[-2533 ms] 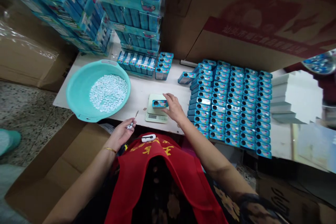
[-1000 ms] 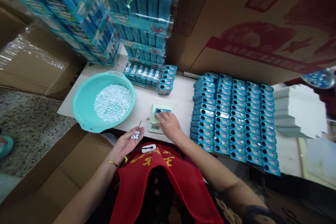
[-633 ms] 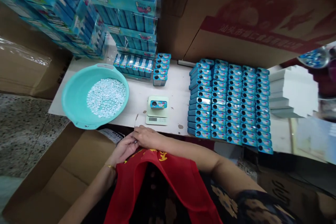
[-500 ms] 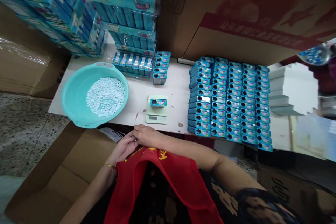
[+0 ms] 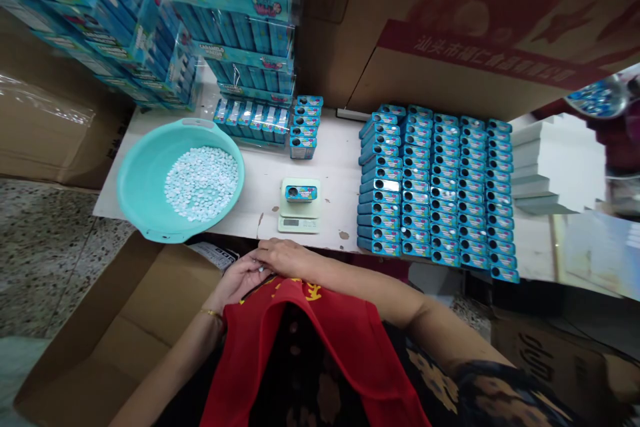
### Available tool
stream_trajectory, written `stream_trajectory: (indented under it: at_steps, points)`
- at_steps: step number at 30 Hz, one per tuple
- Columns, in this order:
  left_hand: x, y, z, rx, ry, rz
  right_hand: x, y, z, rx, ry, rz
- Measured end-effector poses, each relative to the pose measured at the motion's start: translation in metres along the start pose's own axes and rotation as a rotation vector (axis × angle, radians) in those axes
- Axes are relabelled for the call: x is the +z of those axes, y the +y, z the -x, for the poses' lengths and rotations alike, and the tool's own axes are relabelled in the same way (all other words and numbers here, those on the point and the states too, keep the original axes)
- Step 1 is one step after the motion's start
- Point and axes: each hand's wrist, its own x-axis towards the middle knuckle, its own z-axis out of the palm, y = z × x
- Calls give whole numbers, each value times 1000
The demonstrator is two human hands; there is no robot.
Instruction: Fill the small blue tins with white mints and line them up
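Note:
My left hand (image 5: pixel 243 278) and my right hand (image 5: pixel 283 257) meet in front of my red apron, at the near edge of the table. The left fingers are closed, and a small pale piece (image 5: pixel 261 269) shows between them, too tiny to name surely. My right hand lies against the left fingertips with its own fingers curled; what they hold, if anything, is hidden. Just beyond the hands stands a pale green kitchen scale (image 5: pixel 300 224), bearing one blue candy box (image 5: pixel 301 193). Left of it, a turquoise basin (image 5: pixel 145 180) contains many small white candies (image 5: pixel 203 183).
Rows of blue candy boxes (image 5: pixel 435 190) fill the table's right side. A short row of boxes (image 5: pixel 303 127) and wrapped display packs (image 5: pixel 225 33) stand at the back left. A large carton (image 5: pixel 450 27) borders the back; an open carton (image 5: pixel 130 327) lies below left.
My hands stay together at the table edge, with only a slight shift of the fingers. The view has moved a little; the box on the scale is unmoved.

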Motion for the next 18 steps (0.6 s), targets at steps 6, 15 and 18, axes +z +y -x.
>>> stream_trajectory:
  at_steps: [6,15,18]
  points:
    - [3,-4,-3,-54,-41,48,-9,-1,5,-45,16,-43]
    - [20,109,-11,429,220,229,-43,83,52,562,860,-236]
    - [16,144,-18,541,400,190,-28,117,44,549,735,-327]
